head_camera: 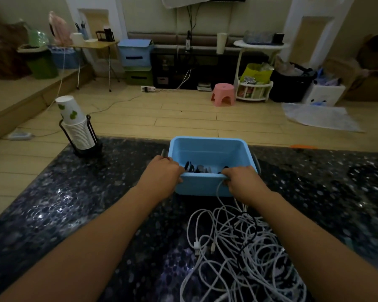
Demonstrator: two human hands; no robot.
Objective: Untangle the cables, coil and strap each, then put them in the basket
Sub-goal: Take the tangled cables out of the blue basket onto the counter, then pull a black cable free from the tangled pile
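A light blue plastic basket (207, 149) stands on the dark patterned table (74, 214) in front of me. My left hand (162, 172) grips its near left corner. My right hand (241, 182) grips the near rim at the right, fingers curled over the edge. Several small dark items, seemingly straps (198, 168), lie inside the basket. A tangled heap of white cables (238, 253) with one black cable (247, 232) lies on the table between my forearms, just in front of the basket. One white strand runs up to my right hand.
A stack of paper cups in a black wire holder (79, 129) stands at the table's far left. Beyond the table lie a wooden floor, a pink stool (224, 94), storage bins and a power strip with cords.
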